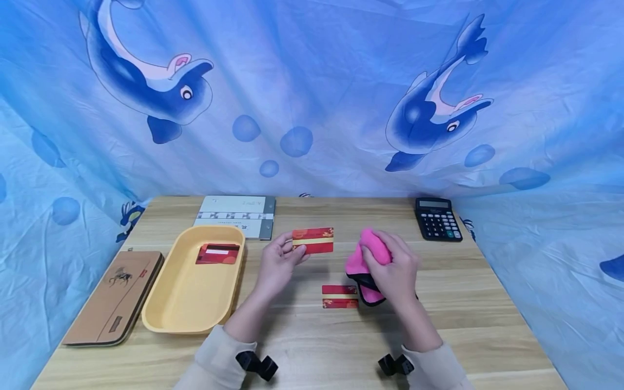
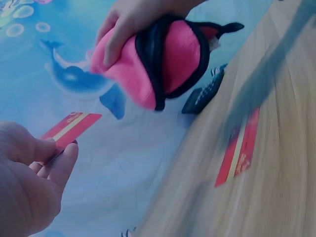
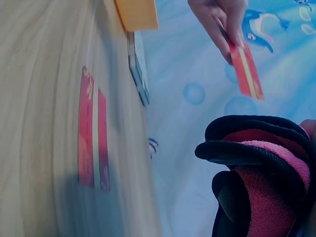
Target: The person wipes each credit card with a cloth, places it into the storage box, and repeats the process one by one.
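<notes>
Between thumb and fingers, my left hand (image 1: 279, 264) pinches a red card with a gold stripe (image 1: 313, 240), raised above the table. My right hand (image 1: 397, 271) grips a bunched pink cloth with black edging (image 1: 366, 261), a short distance right of that card. In the left wrist view the cloth (image 2: 182, 59) hangs in folds under the right fingers. A second red-and-gold card (image 1: 339, 297) lies flat on the table, just left of the cloth's lower edge. The right wrist view shows the held card (image 3: 247, 72) apart from the cloth (image 3: 269, 207).
On the left stands a yellow tray (image 1: 192, 303) with red cards (image 1: 217, 254) at its far end. Beside it lies a brown wallet (image 1: 114, 298). A grey-white box or booklet (image 1: 234, 208) is behind the tray, and a black calculator (image 1: 437, 219) sits at the back right.
</notes>
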Demonstrator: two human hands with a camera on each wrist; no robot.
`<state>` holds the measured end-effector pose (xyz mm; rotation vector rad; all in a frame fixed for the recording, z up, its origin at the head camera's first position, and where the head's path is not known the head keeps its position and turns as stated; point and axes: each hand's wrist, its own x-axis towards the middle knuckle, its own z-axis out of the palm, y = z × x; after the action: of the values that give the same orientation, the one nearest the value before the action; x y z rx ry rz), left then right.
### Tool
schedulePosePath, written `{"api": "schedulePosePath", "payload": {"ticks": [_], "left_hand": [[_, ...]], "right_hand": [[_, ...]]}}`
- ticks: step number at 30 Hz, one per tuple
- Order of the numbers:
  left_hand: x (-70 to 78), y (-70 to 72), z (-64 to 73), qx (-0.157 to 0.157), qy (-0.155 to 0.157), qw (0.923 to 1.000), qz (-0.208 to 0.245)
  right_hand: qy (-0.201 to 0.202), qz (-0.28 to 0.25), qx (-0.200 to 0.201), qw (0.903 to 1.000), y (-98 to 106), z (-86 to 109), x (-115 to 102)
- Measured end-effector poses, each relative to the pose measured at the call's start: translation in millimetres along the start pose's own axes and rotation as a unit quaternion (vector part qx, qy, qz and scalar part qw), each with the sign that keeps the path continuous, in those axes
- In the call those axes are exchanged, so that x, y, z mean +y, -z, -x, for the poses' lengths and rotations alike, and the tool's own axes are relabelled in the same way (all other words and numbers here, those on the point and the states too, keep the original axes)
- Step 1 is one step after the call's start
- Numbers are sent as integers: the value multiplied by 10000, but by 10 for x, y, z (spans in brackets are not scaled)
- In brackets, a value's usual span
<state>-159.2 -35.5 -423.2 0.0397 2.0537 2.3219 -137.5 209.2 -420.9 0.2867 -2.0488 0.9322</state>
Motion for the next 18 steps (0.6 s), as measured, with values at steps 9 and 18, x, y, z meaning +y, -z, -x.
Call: {"api": "schedulePosePath", "payload": {"ticks": [9, 18], "left_hand": [[4, -220, 8, -167, -57, 9998, 105], [-59, -309, 76, -1085, -812, 9874, -820]], "right_hand": [[331, -180, -412, 9984, -214, -27, -145], [693, 43, -428, 9967, -441, 0, -316]]}}
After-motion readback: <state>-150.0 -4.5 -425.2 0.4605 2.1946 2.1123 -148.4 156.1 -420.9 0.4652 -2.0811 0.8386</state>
